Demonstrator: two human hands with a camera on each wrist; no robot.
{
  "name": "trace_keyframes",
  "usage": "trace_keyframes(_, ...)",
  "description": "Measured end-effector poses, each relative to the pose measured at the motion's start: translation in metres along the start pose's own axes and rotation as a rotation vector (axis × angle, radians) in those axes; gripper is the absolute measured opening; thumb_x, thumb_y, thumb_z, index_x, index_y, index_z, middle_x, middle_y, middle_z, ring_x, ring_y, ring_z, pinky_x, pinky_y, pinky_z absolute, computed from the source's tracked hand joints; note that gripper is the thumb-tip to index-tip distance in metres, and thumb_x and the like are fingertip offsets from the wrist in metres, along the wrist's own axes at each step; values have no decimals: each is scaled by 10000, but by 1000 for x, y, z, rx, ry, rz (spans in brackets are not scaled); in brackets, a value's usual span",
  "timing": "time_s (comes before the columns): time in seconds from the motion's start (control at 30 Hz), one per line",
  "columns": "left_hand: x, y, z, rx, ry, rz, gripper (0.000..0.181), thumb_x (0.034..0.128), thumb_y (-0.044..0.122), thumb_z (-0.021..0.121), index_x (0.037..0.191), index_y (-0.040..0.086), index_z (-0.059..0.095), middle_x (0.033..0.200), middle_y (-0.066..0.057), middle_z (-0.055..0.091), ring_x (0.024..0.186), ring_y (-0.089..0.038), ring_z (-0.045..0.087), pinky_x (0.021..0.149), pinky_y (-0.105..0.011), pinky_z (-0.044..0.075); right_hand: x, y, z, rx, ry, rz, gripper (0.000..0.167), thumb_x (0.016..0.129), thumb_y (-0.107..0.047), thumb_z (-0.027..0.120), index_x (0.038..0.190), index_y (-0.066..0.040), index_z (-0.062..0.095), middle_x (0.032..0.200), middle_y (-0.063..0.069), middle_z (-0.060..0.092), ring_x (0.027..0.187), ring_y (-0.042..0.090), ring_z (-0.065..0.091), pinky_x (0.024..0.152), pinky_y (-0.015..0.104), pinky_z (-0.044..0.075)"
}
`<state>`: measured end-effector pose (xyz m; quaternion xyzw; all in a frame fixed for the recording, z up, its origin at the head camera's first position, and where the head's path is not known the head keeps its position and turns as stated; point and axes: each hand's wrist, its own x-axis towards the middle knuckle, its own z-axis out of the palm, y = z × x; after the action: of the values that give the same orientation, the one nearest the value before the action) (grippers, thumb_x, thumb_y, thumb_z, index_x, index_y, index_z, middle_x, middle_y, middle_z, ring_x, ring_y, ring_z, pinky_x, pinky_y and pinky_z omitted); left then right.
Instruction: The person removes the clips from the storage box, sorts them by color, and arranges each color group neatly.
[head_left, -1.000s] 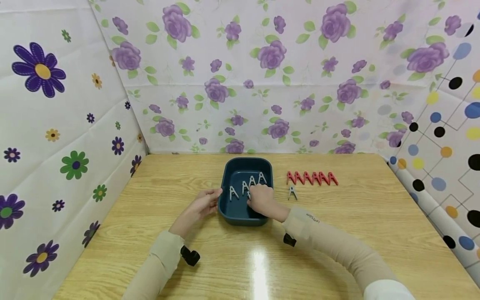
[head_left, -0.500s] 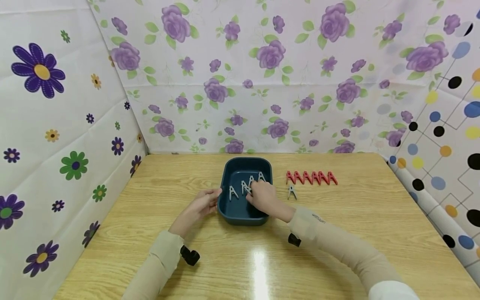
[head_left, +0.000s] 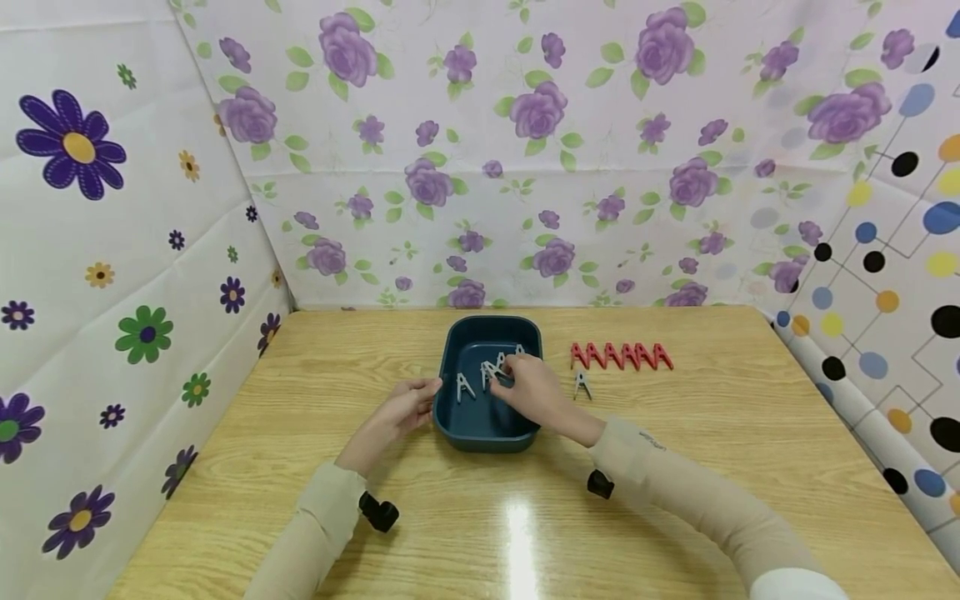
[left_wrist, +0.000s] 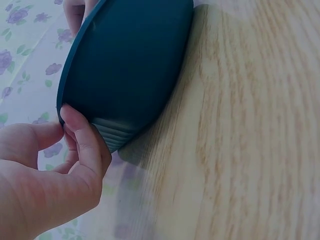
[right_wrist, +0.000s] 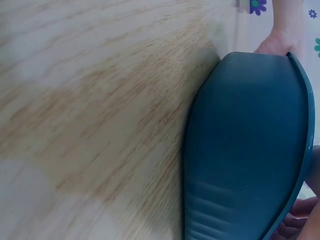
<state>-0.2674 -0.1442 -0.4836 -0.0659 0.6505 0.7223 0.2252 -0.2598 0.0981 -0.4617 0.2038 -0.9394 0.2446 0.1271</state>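
A dark blue rectangular bin (head_left: 486,445) stands on the table, with several grey clothespins (head_left: 464,387) inside. My left hand (head_left: 397,412) pinches the bin's left rim; in the left wrist view the thumb and fingers (left_wrist: 87,150) meet over its edge. Over the inside of the bin, my right hand (head_left: 536,392) pinches one grey clothespin (head_left: 495,370) between thumb and fingers. That clothespin is tilted, above the others. The right wrist view shows mostly the bin's outer wall (right_wrist: 245,145), which hides most of the right hand.
Right of the bin, several red clothespins (head_left: 621,357) stand in a row on the wooden table (head_left: 675,442). One grey clothespin (head_left: 582,385) lies just in front of them. Flowered cloth (head_left: 480,233) hangs behind the table.
My right hand has lifted a little from the bin's floor and shifted right, bringing the pinched grey clothespin up into sight. The left hand stays on the rim.
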Motion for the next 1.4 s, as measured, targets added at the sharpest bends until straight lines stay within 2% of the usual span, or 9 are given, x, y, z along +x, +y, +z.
trace_keyframes(0.1,0,-1,0,-1,-1,2,382,1001,213,544,1283,-39,484,824,15,638,667,-70,586,595,-192,490,-2,2,-1,28,29,-24,190,850,-259,730,866,-80,667,773,36,621,628,98,496,572,246,430)
trace_keyframes(0.23,0,-1,0,1,-1,3,380,1003,211,540,1284,-38,482,833,14,638,675,-70,588,597,-189,492,-4,7,0,28,61,-60,192,848,-256,730,867,-79,657,766,32,600,627,99,476,567,238,409)
trace_keyframes(0.4,0,-1,0,-1,-3,7,386,1005,205,535,1292,-46,474,835,14,636,677,-69,591,593,-187,492,-6,13,-1,37,77,-56,187,855,-262,718,864,-94,637,755,25,557,615,107,440,550,224,365)
trace_keyframes(0.6,1,-2,1,-2,-7,8,376,1006,206,534,1276,-49,475,833,11,628,669,-65,585,587,-188,486,-9,17,-5,56,121,-48,170,858,-251,716,884,-102,638,779,28,570,614,98,457,537,215,387)
trace_keyframes(0.83,0,-1,0,13,5,2,401,1006,212,535,1295,-57,466,840,8,627,678,-71,574,597,-191,486,-13,20,-10,115,184,-77,176,861,-247,705,870,-92,623,792,36,558,644,106,472,551,222,413)
trace_keyframes(1.13,0,1,1,28,22,-4,365,1004,207,538,1272,-37,491,806,15,620,654,-72,568,592,-193,485,-16,27,-13,96,261,-100,189,827,-232,744,873,-72,653,766,34,580,602,82,503,527,209,433)
trace_keyframes(1.4,-1,0,0,23,6,9,382,998,216,551,1268,-46,485,795,22,612,655,-68,563,586,-182,483,-18,34,-15,84,275,-88,195,845,-246,725,889,-71,651,763,27,573,622,98,487,555,216,418)
